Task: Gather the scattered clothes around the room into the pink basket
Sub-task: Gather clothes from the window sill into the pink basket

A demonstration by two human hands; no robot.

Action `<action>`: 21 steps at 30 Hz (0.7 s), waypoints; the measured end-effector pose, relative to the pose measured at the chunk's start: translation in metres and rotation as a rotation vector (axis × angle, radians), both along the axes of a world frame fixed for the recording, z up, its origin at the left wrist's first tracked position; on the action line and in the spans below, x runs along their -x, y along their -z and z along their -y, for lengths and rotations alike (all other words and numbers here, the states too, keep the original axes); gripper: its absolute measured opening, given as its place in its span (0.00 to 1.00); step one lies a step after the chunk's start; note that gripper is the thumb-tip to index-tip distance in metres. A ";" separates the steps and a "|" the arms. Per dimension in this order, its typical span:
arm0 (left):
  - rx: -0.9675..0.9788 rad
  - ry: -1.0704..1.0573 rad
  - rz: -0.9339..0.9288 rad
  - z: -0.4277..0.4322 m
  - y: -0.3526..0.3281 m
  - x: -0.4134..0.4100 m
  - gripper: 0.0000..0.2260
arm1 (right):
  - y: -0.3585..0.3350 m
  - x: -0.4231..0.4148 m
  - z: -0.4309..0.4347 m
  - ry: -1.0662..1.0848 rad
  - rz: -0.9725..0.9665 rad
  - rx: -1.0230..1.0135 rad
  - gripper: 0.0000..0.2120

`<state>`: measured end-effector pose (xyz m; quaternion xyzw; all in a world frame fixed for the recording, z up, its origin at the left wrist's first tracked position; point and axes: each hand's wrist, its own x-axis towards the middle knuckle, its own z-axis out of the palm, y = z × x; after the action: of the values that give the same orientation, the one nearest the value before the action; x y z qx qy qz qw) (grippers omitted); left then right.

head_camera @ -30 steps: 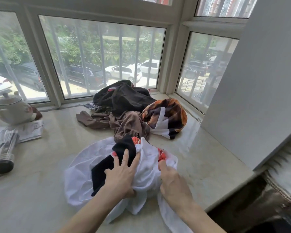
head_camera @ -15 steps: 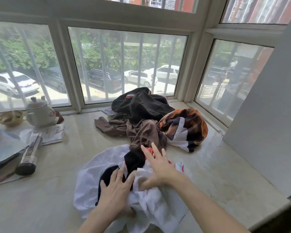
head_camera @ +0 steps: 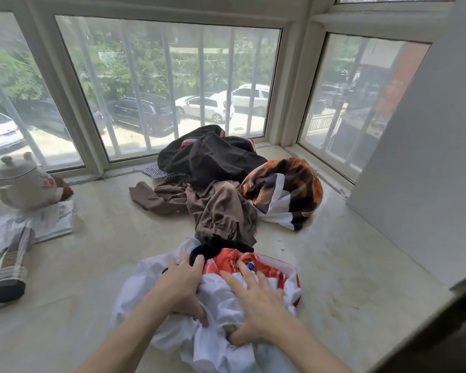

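We look down at a pale stone window ledge where loose clothes lie in a heap. Nearest us is a white bundle with a red print and a scrap of black cloth showing at its top. Our left hand grips it, fingers curled over the top and thumb dug into the folds. Our right hand lies on the bundle with fingers spread and flat, pressing the cloth down; its thumb is tucked into the fabric.

Just beyond, touching the bundle, lies a brown garment. Behind that is a black garment, and to the right an orange and black patterned garment. A teapot stands well apart at the left.

The pink basket is nowhere in view. We judge the step to be bunching the first pile together. Next, both hands need a firm hold under the bundle to lift it whole, without trailing ends, while three garments remain.
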<state>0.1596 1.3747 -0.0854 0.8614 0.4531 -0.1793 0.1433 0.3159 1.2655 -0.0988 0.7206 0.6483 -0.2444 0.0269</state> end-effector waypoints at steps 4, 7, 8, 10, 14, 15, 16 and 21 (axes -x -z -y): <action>-0.091 0.035 0.039 0.037 -0.008 -0.006 0.26 | 0.003 0.008 0.007 0.080 0.026 -0.140 0.49; -0.296 0.103 -0.004 0.074 -0.014 -0.013 0.21 | 0.008 0.015 0.027 0.144 0.029 -0.317 0.35; -0.342 0.132 -0.017 0.088 -0.015 -0.018 0.20 | 0.011 0.015 0.037 0.171 0.019 -0.365 0.31; -0.379 0.137 -0.007 0.113 -0.016 -0.025 0.19 | 0.017 0.012 0.058 0.203 -0.005 -0.424 0.27; -0.385 0.213 0.090 0.173 -0.011 -0.047 0.18 | 0.020 -0.013 0.118 0.233 0.055 -0.470 0.22; -0.379 0.240 0.105 0.188 -0.008 -0.055 0.19 | 0.018 -0.020 0.137 0.249 0.078 -0.474 0.21; -0.366 0.271 0.123 0.208 -0.008 -0.065 0.19 | 0.017 -0.030 0.161 0.276 0.097 -0.489 0.20; -0.254 0.501 0.174 0.317 0.014 -0.116 0.18 | 0.028 -0.065 0.302 0.447 0.174 -0.560 0.15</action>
<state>0.2753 1.0573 -0.0997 0.9696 0.2311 -0.0764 0.0241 0.3813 0.9637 -0.1266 0.8419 0.5120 0.0049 -0.1702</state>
